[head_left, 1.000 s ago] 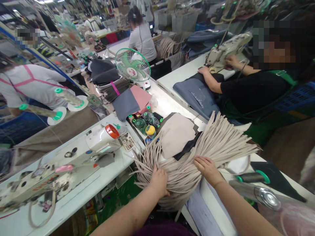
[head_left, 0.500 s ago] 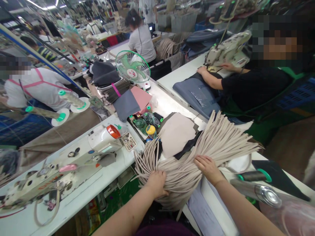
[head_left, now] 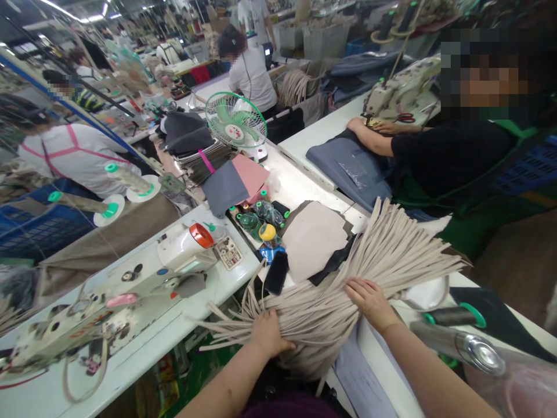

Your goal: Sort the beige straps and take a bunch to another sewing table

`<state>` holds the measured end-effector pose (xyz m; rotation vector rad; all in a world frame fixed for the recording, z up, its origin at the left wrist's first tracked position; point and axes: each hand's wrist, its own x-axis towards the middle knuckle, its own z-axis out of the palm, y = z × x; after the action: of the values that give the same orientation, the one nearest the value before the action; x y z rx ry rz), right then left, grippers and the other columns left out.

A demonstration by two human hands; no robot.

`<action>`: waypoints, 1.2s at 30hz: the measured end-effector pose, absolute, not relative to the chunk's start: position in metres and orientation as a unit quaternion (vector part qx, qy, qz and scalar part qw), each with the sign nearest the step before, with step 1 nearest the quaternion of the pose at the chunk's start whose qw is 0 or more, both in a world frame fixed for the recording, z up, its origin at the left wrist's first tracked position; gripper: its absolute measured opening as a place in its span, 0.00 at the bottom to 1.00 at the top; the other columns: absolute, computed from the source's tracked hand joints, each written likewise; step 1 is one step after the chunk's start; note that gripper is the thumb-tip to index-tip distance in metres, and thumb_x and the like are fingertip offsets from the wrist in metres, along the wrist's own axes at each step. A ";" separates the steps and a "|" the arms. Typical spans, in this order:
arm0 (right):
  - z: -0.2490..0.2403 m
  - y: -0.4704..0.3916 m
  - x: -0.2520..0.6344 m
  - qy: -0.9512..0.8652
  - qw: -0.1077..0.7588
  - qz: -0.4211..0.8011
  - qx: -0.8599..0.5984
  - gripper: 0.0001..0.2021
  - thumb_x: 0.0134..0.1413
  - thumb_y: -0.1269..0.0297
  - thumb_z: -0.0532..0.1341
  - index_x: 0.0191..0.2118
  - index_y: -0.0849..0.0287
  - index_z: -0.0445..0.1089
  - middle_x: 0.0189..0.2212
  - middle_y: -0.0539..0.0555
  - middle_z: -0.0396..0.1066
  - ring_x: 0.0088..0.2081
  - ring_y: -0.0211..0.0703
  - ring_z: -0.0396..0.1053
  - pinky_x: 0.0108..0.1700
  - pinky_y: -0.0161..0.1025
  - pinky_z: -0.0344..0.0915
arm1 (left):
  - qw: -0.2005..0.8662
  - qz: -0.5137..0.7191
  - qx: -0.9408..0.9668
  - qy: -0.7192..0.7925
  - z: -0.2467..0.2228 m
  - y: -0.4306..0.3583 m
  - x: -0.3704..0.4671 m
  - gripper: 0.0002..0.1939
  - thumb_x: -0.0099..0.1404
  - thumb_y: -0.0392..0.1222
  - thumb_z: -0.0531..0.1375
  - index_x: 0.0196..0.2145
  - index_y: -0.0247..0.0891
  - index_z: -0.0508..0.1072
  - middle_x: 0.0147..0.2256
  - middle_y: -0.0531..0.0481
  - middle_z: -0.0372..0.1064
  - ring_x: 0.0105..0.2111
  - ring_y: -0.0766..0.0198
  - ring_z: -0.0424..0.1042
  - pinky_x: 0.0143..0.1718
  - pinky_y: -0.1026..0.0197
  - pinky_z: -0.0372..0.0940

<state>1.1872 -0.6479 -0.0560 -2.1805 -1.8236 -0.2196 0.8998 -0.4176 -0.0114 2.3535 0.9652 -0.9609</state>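
Note:
A big bundle of long, thin beige straps (head_left: pixel 317 307) lies across the table's near edge in front of me. Its loose ends fan out to the upper right, and others droop to the left. My left hand (head_left: pixel 267 334) is closed over the left part of the bundle, its thumb lying toward the right. On the right part, my right hand (head_left: pixel 369 299) has its fingers laid together over the straps, gripping them; its thumb is hidden. Just beyond the bundle sit a stack of beige cut pieces (head_left: pixel 313 238) and a black phone-like object (head_left: pixel 277 273).
A sewing machine (head_left: pixel 130 296) stands on the left table. A green fan (head_left: pixel 236 122), thread spools and a yellow-capped jar (head_left: pixel 268 233) are farther back. At near right are a thread cone (head_left: pixel 455 315) and a steel flask (head_left: pixel 474 345). A co-worker (head_left: pixel 456 151) sews at the right.
My left hand has shifted slightly left and down. The straps' left ends have swung outward and dropped, uncovering the black phone-like object. The right hand stays nearly in place.

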 end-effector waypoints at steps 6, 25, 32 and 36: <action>-0.057 -0.648 1.188 -0.637 0.145 -0.074 -0.754 0.18 0.62 0.76 0.58 0.54 0.55 0.73 0.53 0.54 0.78 0.56 0.46 0.70 0.59 0.47 0.57 | 0.230 -0.376 0.823 0.360 -0.022 -0.392 0.877 0.57 0.43 0.75 0.65 0.62 0.34 0.67 0.58 0.29 0.69 0.63 0.35 0.62 0.64 0.39 0.55; -0.055 -0.649 1.185 -0.625 0.142 -0.094 -0.762 0.14 0.66 0.73 0.59 0.52 0.54 0.74 0.51 0.54 0.78 0.55 0.43 0.71 0.61 0.48 0.59 | 0.270 -0.408 0.824 0.285 -0.037 -0.387 0.877 0.38 0.56 0.58 0.64 0.58 0.31 0.71 0.58 0.33 0.70 0.60 0.44 0.69 0.62 0.53 0.61; -0.057 -0.647 1.183 -0.614 0.151 -0.148 -0.761 0.10 0.67 0.72 0.59 0.48 0.53 0.74 0.48 0.52 0.80 0.53 0.41 0.72 0.58 0.47 0.61 | 0.292 -0.319 0.871 0.233 -0.009 -0.404 0.964 0.22 0.64 0.43 0.57 0.54 0.37 0.74 0.55 0.37 0.74 0.57 0.47 0.71 0.61 0.51 0.62; -0.058 -0.648 1.182 -0.606 0.156 -0.159 -0.763 0.10 0.67 0.70 0.59 0.49 0.52 0.74 0.48 0.53 0.80 0.52 0.41 0.73 0.58 0.47 0.63 | 0.354 -0.264 0.877 0.187 -0.013 -0.427 1.044 0.26 0.71 0.44 0.50 0.64 0.35 0.65 0.63 0.43 0.67 0.62 0.61 0.67 0.62 0.66 0.58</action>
<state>1.1816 -0.6477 -0.0584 -2.1866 -1.7364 -0.4568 1.0440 -0.4271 -0.0133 2.2683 0.4839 -0.6823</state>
